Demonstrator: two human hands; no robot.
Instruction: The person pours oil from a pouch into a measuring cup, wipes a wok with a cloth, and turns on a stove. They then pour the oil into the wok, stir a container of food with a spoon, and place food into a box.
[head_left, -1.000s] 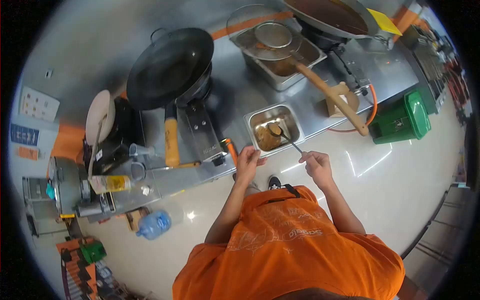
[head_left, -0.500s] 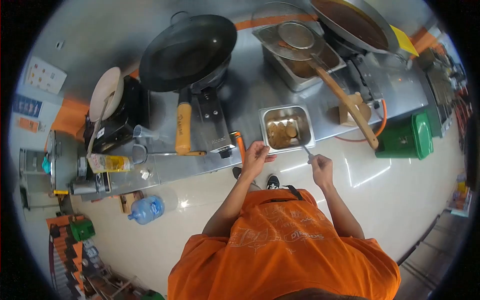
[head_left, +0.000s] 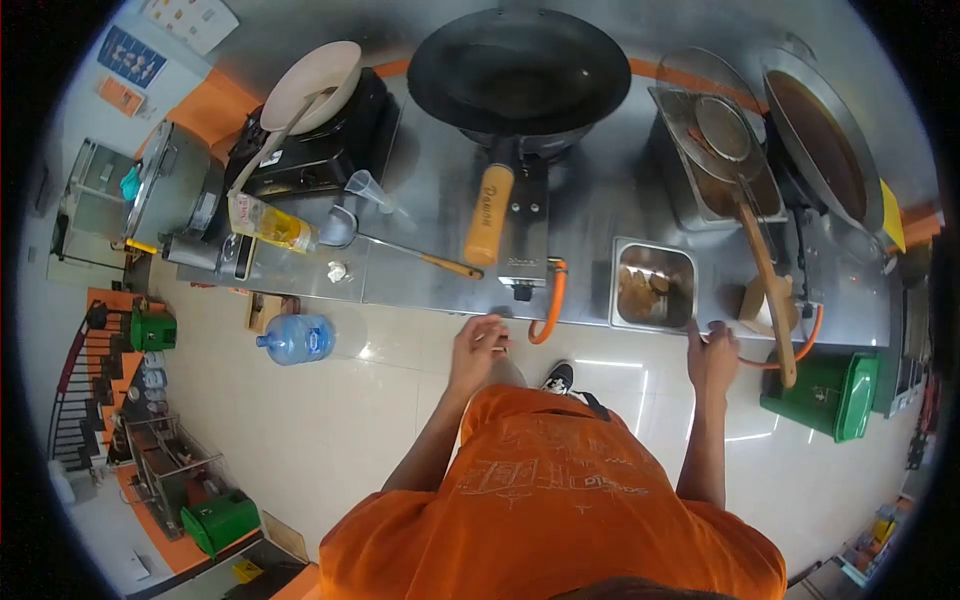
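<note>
My left hand [head_left: 480,352] is off the counter's front edge, below the burner knob [head_left: 522,292]. Its fingers are loosely bent and apart, with nothing in them. Close to the front right corner of a small square steel pan [head_left: 618,290], my right hand [head_left: 713,358] has its fingers apart. I cannot make out clearly whether a fingertip touches the pan or the utensil handle there. Brown contents [head_left: 645,298] lie in the pan. Left of it, a black wok [head_left: 520,75] with a wooden handle [head_left: 490,215] sits on a burner.
A ladle [head_left: 400,250], an oil bottle [head_left: 275,225] and a clear cup [head_left: 368,190] lie on the left counter. Wooden-handled strainer [head_left: 765,270] juts past the right edge. An orange hose [head_left: 551,315] hangs in front. A water jug [head_left: 300,338] and green bin [head_left: 825,390] stand below.
The view has swung left, so the counter things appear farther right. My left hand has come away from the small pan. My right hand has loosened from its pinch on the utensil handle.
</note>
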